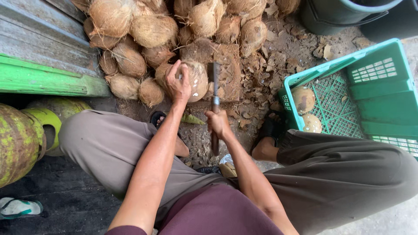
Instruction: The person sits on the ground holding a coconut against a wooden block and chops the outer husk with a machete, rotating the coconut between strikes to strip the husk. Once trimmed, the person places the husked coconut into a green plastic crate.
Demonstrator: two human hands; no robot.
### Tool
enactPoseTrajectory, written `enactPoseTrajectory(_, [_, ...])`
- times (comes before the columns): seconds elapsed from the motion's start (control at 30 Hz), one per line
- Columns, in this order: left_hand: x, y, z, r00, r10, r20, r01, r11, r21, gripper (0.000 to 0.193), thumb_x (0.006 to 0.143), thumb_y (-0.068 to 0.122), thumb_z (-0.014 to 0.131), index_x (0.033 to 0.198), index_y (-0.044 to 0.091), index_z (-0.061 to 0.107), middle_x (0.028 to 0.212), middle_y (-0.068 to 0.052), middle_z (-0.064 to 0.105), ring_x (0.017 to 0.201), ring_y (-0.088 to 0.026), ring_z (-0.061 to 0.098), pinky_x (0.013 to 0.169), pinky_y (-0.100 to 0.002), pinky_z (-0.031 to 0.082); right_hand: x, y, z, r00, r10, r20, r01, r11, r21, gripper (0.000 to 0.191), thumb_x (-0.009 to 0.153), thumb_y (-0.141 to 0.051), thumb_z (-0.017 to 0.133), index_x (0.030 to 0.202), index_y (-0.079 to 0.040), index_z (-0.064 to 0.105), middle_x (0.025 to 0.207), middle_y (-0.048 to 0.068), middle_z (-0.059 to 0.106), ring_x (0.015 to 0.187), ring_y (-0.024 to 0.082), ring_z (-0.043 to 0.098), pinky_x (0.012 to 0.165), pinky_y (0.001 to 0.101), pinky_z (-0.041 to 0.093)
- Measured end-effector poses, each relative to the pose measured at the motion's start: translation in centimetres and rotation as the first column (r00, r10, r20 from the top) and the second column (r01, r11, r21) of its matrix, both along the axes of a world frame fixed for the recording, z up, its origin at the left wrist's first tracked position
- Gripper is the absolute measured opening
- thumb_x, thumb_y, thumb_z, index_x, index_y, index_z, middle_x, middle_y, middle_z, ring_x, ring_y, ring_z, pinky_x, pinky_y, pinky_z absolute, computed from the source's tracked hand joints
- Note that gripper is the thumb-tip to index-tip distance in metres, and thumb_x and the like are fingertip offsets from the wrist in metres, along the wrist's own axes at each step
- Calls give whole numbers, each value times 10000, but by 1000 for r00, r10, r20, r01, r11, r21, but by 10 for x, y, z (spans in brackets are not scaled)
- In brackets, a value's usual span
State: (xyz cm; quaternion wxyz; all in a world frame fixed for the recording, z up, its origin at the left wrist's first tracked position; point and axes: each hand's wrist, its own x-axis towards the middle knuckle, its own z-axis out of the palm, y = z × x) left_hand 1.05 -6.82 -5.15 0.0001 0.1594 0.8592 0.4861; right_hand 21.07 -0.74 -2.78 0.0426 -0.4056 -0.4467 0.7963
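Observation:
My left hand point(177, 83) grips a brown husked coconut point(197, 79) and steadies it on a worn wooden chopping block point(227, 69). My right hand point(217, 123) is closed on the handle of a cleaver point(214, 87), whose dark blade stands upright just right of the coconut, close to its side. I sit with both knees spread, the block on the ground between my feet.
A pile of several husked coconuts point(143, 30) lies behind and left of the block. A green plastic crate point(374, 82) at right holds two peeled coconuts point(303, 99). Shell chips litter the ground. A green gas cylinder point(17, 143) lies at left, a dark bucket point(335, 15) at top right.

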Motion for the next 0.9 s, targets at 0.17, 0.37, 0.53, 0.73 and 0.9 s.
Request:
enactPoseTrajectory(0.17, [-2, -8, 21, 955, -209, -210, 160, 960, -229, 926, 738, 624, 800, 1470, 113, 552, 1538, -265, 376, 1386, -409, 419, 1108, -614, 353, -2, 1, -3, 993, 50, 107, -41, 995, -86, 377, 964, -206, 700, 697, -98, 457, 519, -8, 445, 381, 125, 407, 346, 321, 344])
enactPoseTrajectory(0.37, [-5, -15, 47, 927, -358, 113, 374, 905, -203, 1230, 555, 620, 923, 1568, 142, 416, 1470, -202, 451, 1370, -353, 468, 1153, -611, 391, -2, 9, 38, 995, 69, 70, -64, 996, -67, 276, 943, -190, 670, 720, -117, 523, 536, -19, 456, 392, 111, 413, 357, 309, 340])
enactPoseTrajectory(0.53, [-10, -11, 45, 905, -211, 369, 226, 974, 2, 1202, 511, 630, 901, 1509, 116, 469, 1422, -182, 555, 1331, -317, 551, 1116, -589, 430, 2, 20, 60, 999, 44, -19, -35, 936, 349, 347, 961, -246, 658, 674, -117, 513, 551, -23, 529, 397, 96, 459, 363, 298, 409])
enactPoseTrajectory(0.73, [-11, -3, 30, 842, -6, 539, -37, 997, 70, 1181, 500, 688, 843, 1458, 91, 494, 1379, -184, 588, 1252, -316, 611, 1020, -590, 486, 13, 30, 45, 997, 23, 79, -57, 880, 472, 253, 924, -302, 672, 747, -135, 604, 579, -7, 558, 459, 74, 495, 425, 292, 416])
enactPoseTrajectory(0.9, [-5, 7, 23, 827, 44, 561, -108, 991, 81, 1139, 519, 700, 813, 1433, 77, 540, 1342, -214, 676, 1218, -338, 679, 1042, -565, 518, 12, 17, 30, 964, 130, 231, -225, 862, 455, 376, 947, -332, 686, 730, -46, 576, 564, -6, 544, 452, 100, 495, 430, 308, 421])
